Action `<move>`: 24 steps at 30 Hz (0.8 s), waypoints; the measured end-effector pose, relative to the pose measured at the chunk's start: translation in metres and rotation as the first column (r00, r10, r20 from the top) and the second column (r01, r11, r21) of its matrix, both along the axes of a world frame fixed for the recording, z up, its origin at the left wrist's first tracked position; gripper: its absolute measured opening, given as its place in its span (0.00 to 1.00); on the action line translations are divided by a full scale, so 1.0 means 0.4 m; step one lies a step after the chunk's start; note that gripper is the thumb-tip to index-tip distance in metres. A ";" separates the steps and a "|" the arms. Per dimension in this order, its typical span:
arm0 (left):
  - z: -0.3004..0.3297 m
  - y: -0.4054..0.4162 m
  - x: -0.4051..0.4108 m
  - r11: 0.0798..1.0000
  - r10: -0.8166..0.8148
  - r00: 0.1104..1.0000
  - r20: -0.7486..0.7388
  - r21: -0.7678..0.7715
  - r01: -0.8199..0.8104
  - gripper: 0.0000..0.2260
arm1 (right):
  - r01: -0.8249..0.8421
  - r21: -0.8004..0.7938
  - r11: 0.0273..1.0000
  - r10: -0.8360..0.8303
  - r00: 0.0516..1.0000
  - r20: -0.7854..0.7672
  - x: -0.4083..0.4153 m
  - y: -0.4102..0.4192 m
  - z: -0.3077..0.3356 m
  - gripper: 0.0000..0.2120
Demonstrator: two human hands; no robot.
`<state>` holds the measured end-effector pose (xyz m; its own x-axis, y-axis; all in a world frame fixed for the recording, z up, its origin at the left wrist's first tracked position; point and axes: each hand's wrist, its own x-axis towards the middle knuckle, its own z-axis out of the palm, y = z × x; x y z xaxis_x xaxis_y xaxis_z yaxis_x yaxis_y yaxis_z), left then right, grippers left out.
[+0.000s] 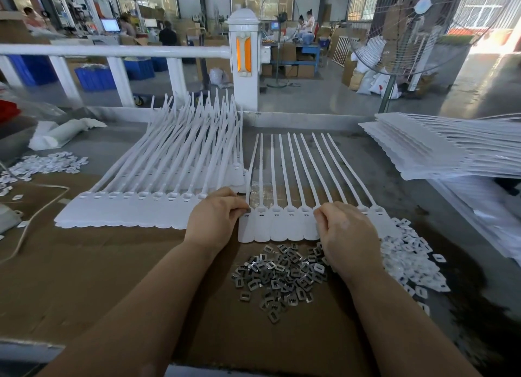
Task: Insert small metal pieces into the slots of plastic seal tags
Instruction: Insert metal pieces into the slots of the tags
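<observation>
Closest to you, the heap of small grey metal pieces (279,275) waits on the brown cardboard (141,263). Your left hand (215,218) pinches one at the end slot of the white plastic seal-tag strip (277,224); seat it squarely. Your right hand (345,232) curls on the strip, steadying. Stacked white tags (158,179) crowd leftward.

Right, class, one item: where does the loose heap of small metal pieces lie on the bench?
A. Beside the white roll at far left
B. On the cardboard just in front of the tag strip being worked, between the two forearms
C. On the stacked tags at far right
B: the metal pieces sit on the cardboard directly below the tag strip that both hands touch.
</observation>
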<state>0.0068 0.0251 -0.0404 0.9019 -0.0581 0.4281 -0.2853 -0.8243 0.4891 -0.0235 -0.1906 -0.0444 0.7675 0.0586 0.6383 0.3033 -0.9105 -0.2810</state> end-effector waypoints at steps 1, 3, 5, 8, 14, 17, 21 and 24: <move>0.000 0.000 -0.001 1.000 -0.005 1.000 0.007 -0.004 0.005 0.07 | 0.001 -0.009 1.000 -0.001 1.000 -0.018 0.001 0.000 0.000 0.07; 0.001 0.001 -0.003 1.000 -0.012 1.000 0.006 0.006 0.012 0.07 | 0.006 -0.028 1.000 -0.008 0.999 -0.052 0.003 0.000 -0.001 0.08; 0.002 0.000 -0.004 0.999 -0.019 1.000 -0.011 0.035 0.019 0.08 | 0.014 -0.037 0.999 -0.017 0.998 -0.066 0.003 0.000 0.000 0.08; 0.003 -0.002 -0.005 0.996 -0.025 0.999 -0.039 0.081 0.028 0.09 | 0.023 -0.041 0.999 -0.025 0.998 -0.061 0.001 0.001 0.000 0.08; 0.003 0.005 -0.007 1.000 -0.001 1.000 -0.022 -0.005 0.001 0.07 | 0.031 -0.065 0.997 -0.035 0.997 -0.066 0.000 0.004 0.001 0.08; 0.000 0.008 -0.007 0.999 0.024 0.999 -0.023 -0.037 -0.025 0.06 | 0.041 -0.070 0.997 -0.046 0.997 -0.069 -0.001 0.005 0.002 0.07; -0.003 0.007 -0.005 0.999 0.026 0.998 -0.049 -0.036 -0.028 0.07 | 0.034 -0.083 0.996 -0.042 0.995 -0.096 0.000 0.005 0.002 0.08; -0.004 0.002 -0.008 1.000 0.008 0.996 -0.092 0.023 -0.006 0.13 | 0.024 -0.103 0.994 -0.036 0.993 -0.114 0.004 0.005 0.001 0.09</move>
